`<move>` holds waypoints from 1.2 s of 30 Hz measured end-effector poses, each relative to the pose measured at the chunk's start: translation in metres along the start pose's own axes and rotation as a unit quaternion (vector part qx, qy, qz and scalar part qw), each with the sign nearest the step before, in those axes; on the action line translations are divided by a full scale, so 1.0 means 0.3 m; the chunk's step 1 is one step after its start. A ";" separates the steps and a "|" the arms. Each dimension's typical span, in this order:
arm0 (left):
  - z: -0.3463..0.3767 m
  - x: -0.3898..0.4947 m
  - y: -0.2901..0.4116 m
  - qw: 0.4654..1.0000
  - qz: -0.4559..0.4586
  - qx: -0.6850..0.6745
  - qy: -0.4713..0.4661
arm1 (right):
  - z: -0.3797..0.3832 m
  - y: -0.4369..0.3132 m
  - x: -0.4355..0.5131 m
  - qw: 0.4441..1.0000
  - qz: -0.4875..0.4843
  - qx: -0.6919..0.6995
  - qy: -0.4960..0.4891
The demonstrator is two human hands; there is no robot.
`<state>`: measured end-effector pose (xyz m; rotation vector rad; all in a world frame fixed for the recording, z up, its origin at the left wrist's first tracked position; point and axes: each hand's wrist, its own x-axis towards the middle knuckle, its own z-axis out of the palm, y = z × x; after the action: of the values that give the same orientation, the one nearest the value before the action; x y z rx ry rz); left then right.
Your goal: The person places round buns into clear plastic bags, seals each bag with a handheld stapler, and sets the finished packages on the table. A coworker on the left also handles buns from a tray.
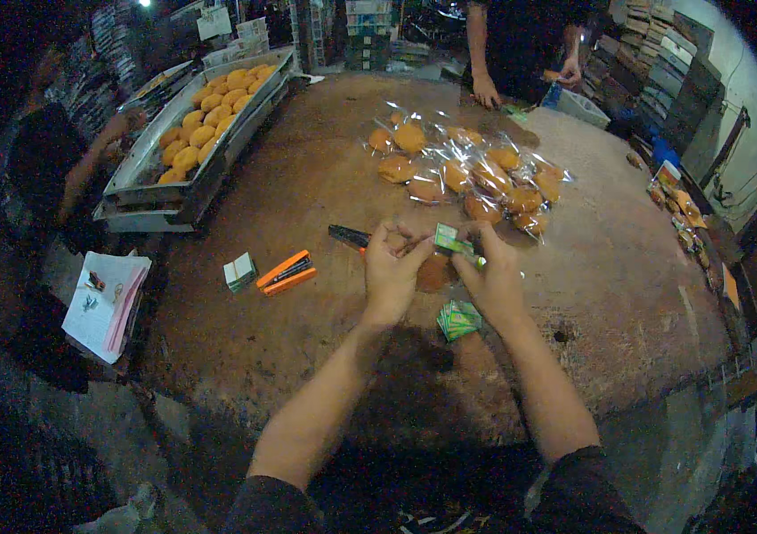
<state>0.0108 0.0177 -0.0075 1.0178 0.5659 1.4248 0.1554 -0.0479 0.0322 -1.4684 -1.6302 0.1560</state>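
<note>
My right hand (pixel 495 280) pinches a small green and white printed card (pixel 446 235) between thumb and fingers. My left hand (pixel 393 270) is curled beside the card's left edge; whether its fingertips grip anything is unclear. A dark stapler (pixel 347 235) lies partly hidden behind the left hand. Below the hands, a fanned pile of green cards (pixel 460 320) rests on the wooden table (pixel 325 360). Beyond my fingers sits a heap of round golden buns in clear plastic bags (pixel 478 175). To the left lie an orange stapler (pixel 287 272) and a small banded stack of cards (pixel 239 272).
A long tray (pixel 151 190) of unwrapped buns (pixel 201 137) stands at the left, near another person's arm (pixel 94 150). Papers (pixel 101 310) bearing small items lie at the left edge. Across the table, another person's hands (pixel 486 90) are beside a plastic container (pixel 578 107). Small packets (pixel 685 217) line the right edge.
</note>
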 end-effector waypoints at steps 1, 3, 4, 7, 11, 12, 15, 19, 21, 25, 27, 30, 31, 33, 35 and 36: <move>-0.002 0.001 -0.007 1.000 0.010 0.008 -0.004 | 0.004 0.013 -0.003 1.000 -0.004 0.010 -0.001; -0.010 0.011 -0.014 0.999 -0.028 -0.020 -0.015 | 0.011 0.035 0.000 0.998 -0.068 0.011 0.008; -0.014 0.016 -0.016 0.999 -0.021 0.019 -0.015 | 0.013 0.043 0.000 0.995 -0.095 0.019 0.013; -0.022 0.021 -0.018 0.998 -0.007 0.062 -0.032 | 0.023 0.054 -0.002 0.993 -0.111 0.021 0.020; -0.025 0.019 -0.020 0.997 0.002 0.051 -0.050 | 0.032 0.066 -0.008 0.993 -0.113 0.023 0.030; -0.025 0.021 -0.020 0.997 0.003 0.037 -0.066 | 0.033 0.072 -0.003 0.993 -0.113 0.033 0.025; -0.031 0.026 -0.022 0.997 -0.015 0.040 -0.056 | 0.029 0.090 0.002 0.994 -0.086 0.072 -0.010; -0.043 0.029 -0.022 0.996 -0.031 0.051 -0.072 | 0.027 0.106 -0.006 0.991 -0.001 0.125 -0.049; -0.050 0.030 -0.018 0.993 -0.065 0.040 -0.086 | 0.033 0.111 -0.010 0.989 0.057 0.116 -0.068; -0.050 0.032 -0.011 0.990 -0.079 0.062 -0.101 | 0.057 0.131 0.000 0.994 0.020 0.105 -0.032; -0.041 0.030 -0.012 0.990 -0.078 0.067 -0.093 | 0.065 0.145 0.006 0.995 -0.037 0.094 0.004; -0.024 0.020 -0.017 0.990 -0.028 0.097 -0.094 | 0.074 0.156 0.002 0.995 -0.023 0.092 -0.011; -0.020 0.019 -0.018 0.991 -0.029 0.095 -0.087 | 0.073 0.157 0.001 0.996 0.007 0.092 -0.018; -0.016 0.018 -0.019 0.993 -0.031 0.092 -0.074 | 0.062 0.159 0.001 0.992 0.049 0.096 -0.069; -0.017 0.020 -0.020 0.990 -0.041 0.110 -0.082 | 0.041 0.163 0.005 0.988 0.066 0.108 -0.085; -0.018 0.022 -0.021 0.988 -0.047 0.119 -0.083 | 0.021 0.171 0.010 0.988 0.057 0.120 -0.080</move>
<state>0.0105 0.0261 -0.0137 1.2706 0.6628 1.1958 0.1888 -0.0279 -0.0018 -1.3910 -1.5914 0.5279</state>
